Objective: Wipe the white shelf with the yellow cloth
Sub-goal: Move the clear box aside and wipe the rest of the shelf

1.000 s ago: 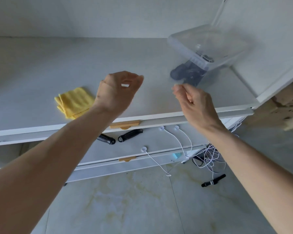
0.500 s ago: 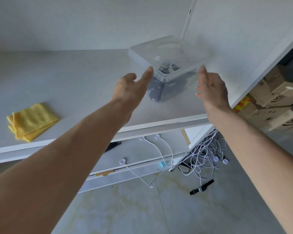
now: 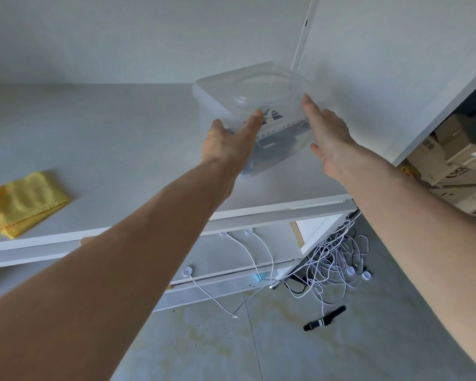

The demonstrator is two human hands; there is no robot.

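Observation:
The yellow cloth (image 3: 21, 200) lies folded at the left front of the white shelf (image 3: 116, 138), untouched by either hand. A clear plastic box (image 3: 248, 89) with a lid and dark items inside stands at the shelf's right end. My left hand (image 3: 230, 143) presses flat against the box's left side, fingers stretched forward. On the box's right side rests my right hand (image 3: 329, 136), also with straight fingers. Both hands clasp the box between them.
A white side panel (image 3: 396, 78) closes the shelf on the right. Lower shelves carry white cables and round pads (image 3: 188, 270). A tangle of white cords (image 3: 333, 259) and a black strap (image 3: 324, 321) lie on the floor. Cardboard boxes (image 3: 451, 166) stand at the right.
Both hands reached forward from in front of the shelf edge and now clasp the clear box on its two sides. The view shifted right, leaving the cloth further left.

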